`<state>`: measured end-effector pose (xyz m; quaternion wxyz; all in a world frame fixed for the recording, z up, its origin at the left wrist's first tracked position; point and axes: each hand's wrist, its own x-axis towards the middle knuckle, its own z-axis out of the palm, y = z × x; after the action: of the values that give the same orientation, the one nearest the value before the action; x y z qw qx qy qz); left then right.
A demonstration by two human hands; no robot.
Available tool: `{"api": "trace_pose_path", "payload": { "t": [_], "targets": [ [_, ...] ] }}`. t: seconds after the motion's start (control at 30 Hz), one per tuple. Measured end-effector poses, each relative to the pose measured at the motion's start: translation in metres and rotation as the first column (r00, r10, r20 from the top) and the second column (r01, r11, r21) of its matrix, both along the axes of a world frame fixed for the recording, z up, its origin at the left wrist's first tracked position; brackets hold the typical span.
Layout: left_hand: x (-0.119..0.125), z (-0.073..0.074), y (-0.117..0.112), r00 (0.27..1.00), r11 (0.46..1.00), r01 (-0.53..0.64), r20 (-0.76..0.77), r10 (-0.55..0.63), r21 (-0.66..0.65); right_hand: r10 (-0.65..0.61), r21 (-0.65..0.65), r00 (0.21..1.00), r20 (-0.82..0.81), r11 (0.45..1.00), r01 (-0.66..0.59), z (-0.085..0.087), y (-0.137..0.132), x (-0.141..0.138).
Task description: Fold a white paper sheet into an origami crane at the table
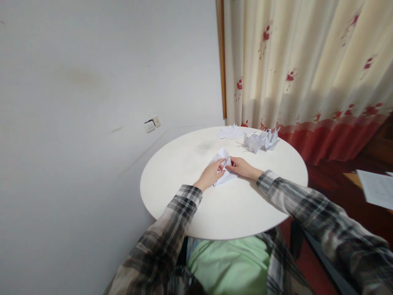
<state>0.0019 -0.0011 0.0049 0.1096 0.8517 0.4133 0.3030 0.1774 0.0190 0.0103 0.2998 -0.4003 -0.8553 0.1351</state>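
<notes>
A partly folded sheet of white paper (226,178) lies on the round white table (184,164), its upper end raised in a crease. My left hand (212,172) rests over its left side, with thumb and fingers curled in a pinch on the paper. From the other side, my right hand (241,166) grips the right edge between thumb and bent fingers. Both hands partly cover the folds, so the exact shape is hard to make out.
Several folded white paper pieces (262,141) with pointed tips stand at the table's back right. Flatter white paper (230,132) lies near the back edge. A wall with a socket (150,126) borders the left, and a flowered curtain (294,73) hangs behind.
</notes>
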Motion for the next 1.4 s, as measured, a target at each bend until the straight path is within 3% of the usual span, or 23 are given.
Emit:
{"api": "trace_pose_path", "payload": {
  "t": [1.4],
  "targets": [
    [0.0000, -0.0011, 0.0010, 1.000, 1.000, -0.006, -0.012, 0.007, 0.011, 0.000, 0.007, 1.000, 0.010, 1.000, 0.000, -0.0023, 0.0026, 0.0000]
  ]
}}
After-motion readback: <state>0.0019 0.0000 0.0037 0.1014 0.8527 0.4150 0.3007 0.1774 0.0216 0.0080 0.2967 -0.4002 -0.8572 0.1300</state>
